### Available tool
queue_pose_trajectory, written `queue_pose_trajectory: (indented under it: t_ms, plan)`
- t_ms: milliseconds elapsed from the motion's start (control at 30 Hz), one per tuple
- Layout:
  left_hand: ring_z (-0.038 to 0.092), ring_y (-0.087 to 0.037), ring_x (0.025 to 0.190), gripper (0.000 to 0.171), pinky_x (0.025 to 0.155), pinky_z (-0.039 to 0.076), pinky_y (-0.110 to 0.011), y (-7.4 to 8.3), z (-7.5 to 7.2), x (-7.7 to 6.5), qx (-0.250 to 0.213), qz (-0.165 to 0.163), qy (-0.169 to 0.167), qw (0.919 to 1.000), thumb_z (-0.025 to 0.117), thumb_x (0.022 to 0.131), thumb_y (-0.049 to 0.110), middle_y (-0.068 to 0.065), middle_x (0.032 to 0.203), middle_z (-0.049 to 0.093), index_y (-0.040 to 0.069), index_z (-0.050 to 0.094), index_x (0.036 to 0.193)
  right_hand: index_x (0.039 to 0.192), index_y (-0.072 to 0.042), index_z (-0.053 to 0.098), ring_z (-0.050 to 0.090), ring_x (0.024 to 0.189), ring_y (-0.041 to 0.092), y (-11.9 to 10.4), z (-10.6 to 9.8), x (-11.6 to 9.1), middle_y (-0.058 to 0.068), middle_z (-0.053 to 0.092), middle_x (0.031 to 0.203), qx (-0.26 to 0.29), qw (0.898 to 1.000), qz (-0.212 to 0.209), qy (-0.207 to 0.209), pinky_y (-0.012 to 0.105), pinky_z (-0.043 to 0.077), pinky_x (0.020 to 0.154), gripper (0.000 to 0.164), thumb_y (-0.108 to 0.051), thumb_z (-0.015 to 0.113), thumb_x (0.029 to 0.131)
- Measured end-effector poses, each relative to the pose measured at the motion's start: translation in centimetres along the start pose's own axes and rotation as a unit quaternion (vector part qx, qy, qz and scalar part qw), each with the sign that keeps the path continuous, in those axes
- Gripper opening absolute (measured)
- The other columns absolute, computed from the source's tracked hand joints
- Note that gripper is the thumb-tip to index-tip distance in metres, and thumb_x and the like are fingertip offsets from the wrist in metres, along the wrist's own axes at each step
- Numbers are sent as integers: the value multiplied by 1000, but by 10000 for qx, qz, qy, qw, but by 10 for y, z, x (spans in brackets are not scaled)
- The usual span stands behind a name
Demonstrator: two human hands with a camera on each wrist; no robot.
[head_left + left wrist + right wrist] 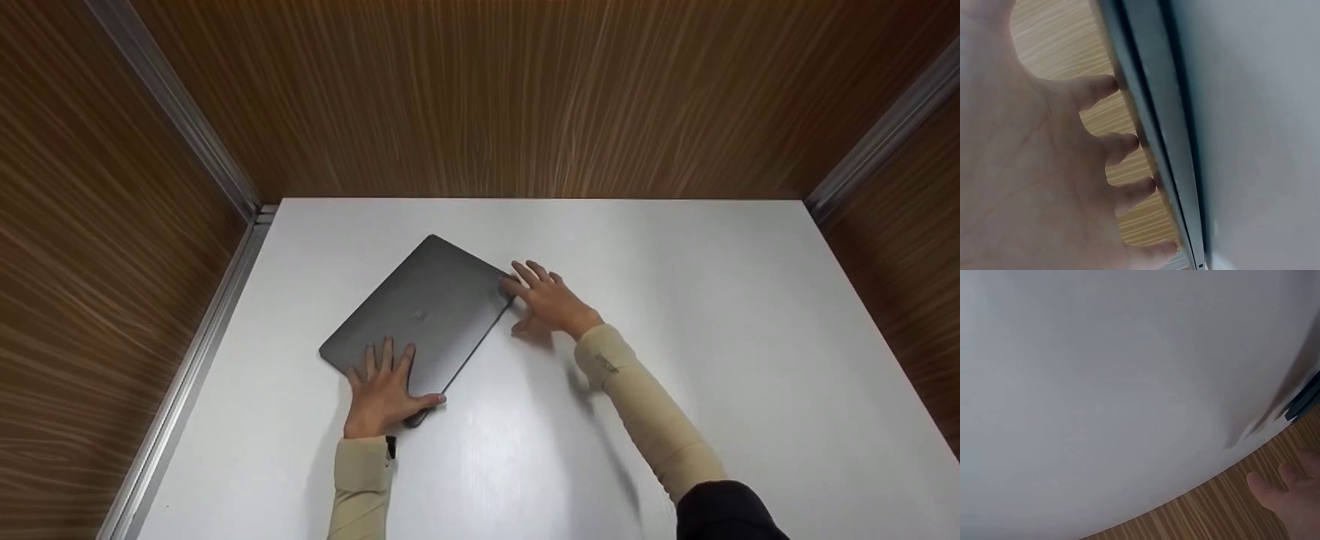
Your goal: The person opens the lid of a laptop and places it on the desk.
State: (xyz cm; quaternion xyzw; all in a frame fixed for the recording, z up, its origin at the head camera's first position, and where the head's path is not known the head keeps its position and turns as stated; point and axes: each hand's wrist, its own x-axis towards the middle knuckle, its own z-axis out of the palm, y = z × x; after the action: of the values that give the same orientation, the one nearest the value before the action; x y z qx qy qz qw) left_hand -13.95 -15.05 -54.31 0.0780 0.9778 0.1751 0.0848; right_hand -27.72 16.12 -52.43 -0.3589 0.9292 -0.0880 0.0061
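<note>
A closed dark grey laptop (442, 292) lies at an angle on the white table, a small logo at the middle of its lid. My left hand (384, 394) rests on its near corner, fingers spread over the lid and thumb across the edge. From the left wrist, those fingertips touch the lid beside the laptop's thin side (1159, 84). At the far right corner is my right hand (551, 301), its fingers extended and a fingertip overlapping the lid. The right wrist view catches only part of that hand (1297, 500), with a laptop corner (1304, 400) near it.
The white table (675, 337) extends around the laptop on all sides. Wood-grain panels (480, 97) stand behind it and at left and right, with metal rails (180, 382) along the left edge.
</note>
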Motion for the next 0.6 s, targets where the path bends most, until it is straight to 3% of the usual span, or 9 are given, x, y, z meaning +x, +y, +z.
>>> queue_pose_trajectory:
  t_ms: [300, 500, 600]
  plan:
    - [12, -58, 146, 114, 103, 15, -82, -1, 0, 2, 96, -23, -30, 9999, 80, 72, 68, -31, 162, 18, 7, 36, 158, 155, -9, 41, 21, 147, 50, -6, 3, 13, 27, 26, 161, 167, 9989, -129, -424, 68, 27, 111, 95, -50, 83, 80]
    - [5, -59, 146, 118, 101, 9, -85, 1, -2, 3, -110, -57, -178, 9998, 84, 68, 65, -31, 163, 13, 7, 35, 158, 160, -18, 33, 10, 151, 47, -9, 10, 18, 22, 12, 167, 673, 9917, 369, -1029, 65, 19, 116, 95, -52, 78, 84]
    - [4, -59, 146, 120, 99, 7, -87, 3, -1, 2, -205, -64, -229, 9995, 85, 67, 65, -31, 163, 11, 8, 34, 159, 161, -20, 33, 9, 151, 47, -10, 12, 20, 21, 9, 167, 726, 9908, 422, -1058, 63, 18, 117, 95, -54, 78, 84]
